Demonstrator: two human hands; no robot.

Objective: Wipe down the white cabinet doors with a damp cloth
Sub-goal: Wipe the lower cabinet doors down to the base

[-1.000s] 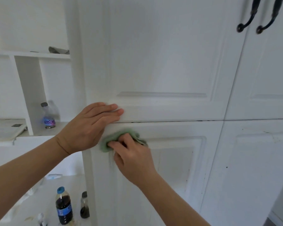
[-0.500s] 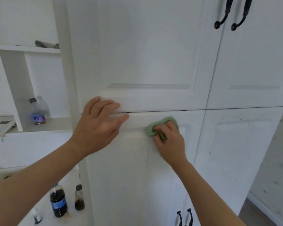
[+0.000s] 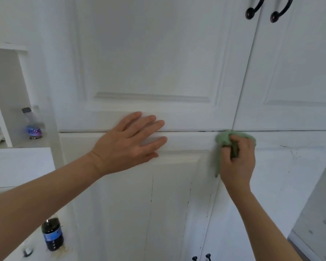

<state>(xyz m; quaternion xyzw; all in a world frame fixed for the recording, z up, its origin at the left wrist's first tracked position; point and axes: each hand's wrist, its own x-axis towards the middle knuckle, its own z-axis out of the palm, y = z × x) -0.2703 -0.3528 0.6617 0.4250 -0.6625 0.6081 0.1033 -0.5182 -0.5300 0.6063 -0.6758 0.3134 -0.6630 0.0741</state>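
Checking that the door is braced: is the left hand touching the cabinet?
Touching. The head view shows the left hand flat, fingers straight, lying across the seam between the upper door and lower door.

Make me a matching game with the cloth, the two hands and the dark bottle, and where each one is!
Things:
1. green cloth
2. left hand
3. dark bottle
4. right hand

Places:
A. low down at the left
B. flat on the cabinet door, fingers straight
C. gripping the cloth
D. bunched at the seam where the doors meet

Pairs: 1-D, 2-B, 3-A, 4-C
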